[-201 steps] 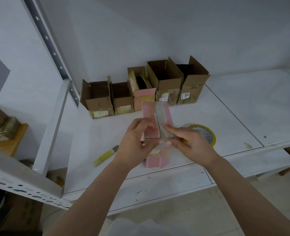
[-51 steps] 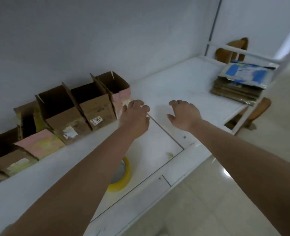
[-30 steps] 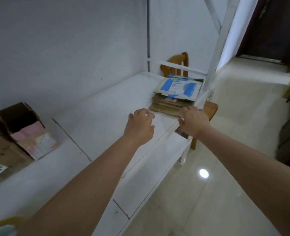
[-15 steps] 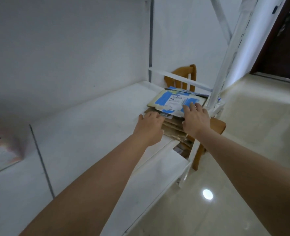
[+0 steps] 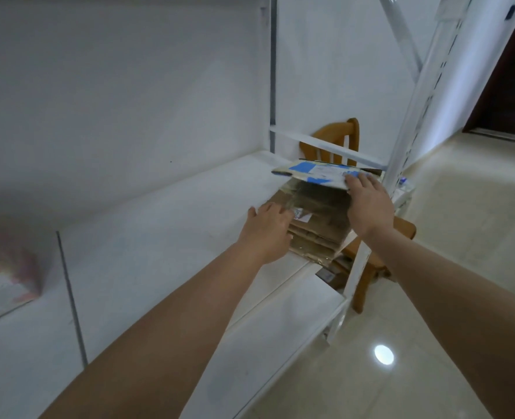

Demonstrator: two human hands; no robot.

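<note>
1. Right hand: fingers grip the blue-and-white flat carton at its near edge, tilted above the cardboard stack.
2. Left hand: relaxed fingers rest on the stack's left edge, at the far right of the shelf.

The white shelf board is being lit dimly. A shadow is being cast by the blue-and-white flat carton onto the brown cardboard stack. A round glare is being reflected by the glossy floor. The pink cardboard box at the board's left edge is being blurred.
</note>
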